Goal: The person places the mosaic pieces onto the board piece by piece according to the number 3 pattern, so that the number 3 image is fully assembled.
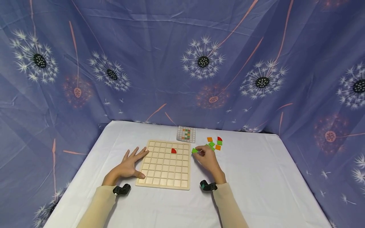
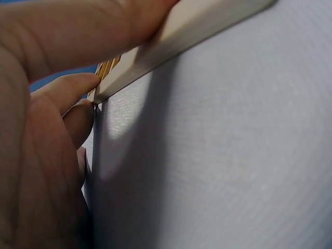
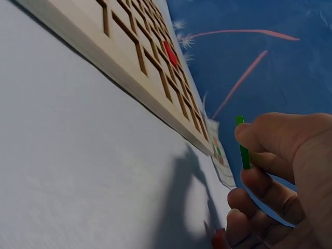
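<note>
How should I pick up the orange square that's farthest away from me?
I'd pinch the far orange square by its left and right edges, coming down from above. It lies flat on the white cloth, with bare cloth beside both those edges, while a green square sits close to its near side.

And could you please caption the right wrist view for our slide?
Right-hand fingers pinch a green tile beside the gridded wooden board.

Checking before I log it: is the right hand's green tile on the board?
No, the right hand pinches the green tile in the air beside the board.
</note>
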`<action>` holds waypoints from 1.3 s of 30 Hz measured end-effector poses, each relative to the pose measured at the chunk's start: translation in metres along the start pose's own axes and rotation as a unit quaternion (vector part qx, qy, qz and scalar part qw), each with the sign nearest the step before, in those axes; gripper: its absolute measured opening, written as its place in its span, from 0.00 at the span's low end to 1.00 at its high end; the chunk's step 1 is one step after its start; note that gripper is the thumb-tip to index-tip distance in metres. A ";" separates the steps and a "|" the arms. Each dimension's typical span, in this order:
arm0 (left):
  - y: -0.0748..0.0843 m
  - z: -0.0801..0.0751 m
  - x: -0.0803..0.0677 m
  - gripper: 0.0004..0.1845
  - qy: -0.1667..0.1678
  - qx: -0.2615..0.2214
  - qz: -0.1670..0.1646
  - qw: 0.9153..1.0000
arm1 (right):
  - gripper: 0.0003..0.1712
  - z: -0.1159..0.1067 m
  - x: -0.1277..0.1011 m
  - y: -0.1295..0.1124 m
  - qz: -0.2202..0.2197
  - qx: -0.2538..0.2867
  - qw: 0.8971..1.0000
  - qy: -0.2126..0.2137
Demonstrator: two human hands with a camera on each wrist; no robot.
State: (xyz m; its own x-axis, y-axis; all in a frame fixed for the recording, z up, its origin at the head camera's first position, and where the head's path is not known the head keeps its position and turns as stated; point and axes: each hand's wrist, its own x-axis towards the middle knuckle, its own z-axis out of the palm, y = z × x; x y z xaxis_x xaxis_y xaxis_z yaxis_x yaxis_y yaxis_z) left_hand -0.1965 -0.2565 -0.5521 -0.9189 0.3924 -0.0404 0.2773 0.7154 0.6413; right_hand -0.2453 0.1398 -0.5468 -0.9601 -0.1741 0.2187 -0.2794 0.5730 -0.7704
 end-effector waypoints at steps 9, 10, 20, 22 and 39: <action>-0.002 -0.002 -0.001 0.64 -0.002 -0.001 0.002 1.000 | 0.17 0.017 0.002 -0.009 -0.023 -0.025 0.999 -0.023; -0.002 -0.002 -0.002 0.64 -0.002 -0.002 0.003 1.000 | 0.17 0.019 0.003 -0.010 -0.024 -0.028 0.999 -0.027; -0.004 -0.001 -0.002 0.64 -0.001 0.001 0.004 1.000 | 0.15 0.032 0.005 -0.015 -0.019 -0.035 0.998 -0.050; -0.003 -0.001 -0.002 0.64 -0.002 -0.001 0.003 1.000 | 0.15 0.034 0.006 -0.016 -0.021 -0.035 0.998 -0.053; -0.001 0.000 0.000 0.64 0.000 0.004 0.004 1.000 | 0.16 0.046 0.014 -0.029 -0.022 -0.018 0.995 -0.091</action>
State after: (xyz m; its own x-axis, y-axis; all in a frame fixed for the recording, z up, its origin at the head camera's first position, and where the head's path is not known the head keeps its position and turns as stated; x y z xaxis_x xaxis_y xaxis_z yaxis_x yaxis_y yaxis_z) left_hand -0.1968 -0.2575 -0.5528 -0.9166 0.3981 -0.0357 0.2864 0.7165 0.6361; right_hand -0.2505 0.0835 -0.5487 -0.9305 -0.3401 0.1360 -0.3237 0.5900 -0.7397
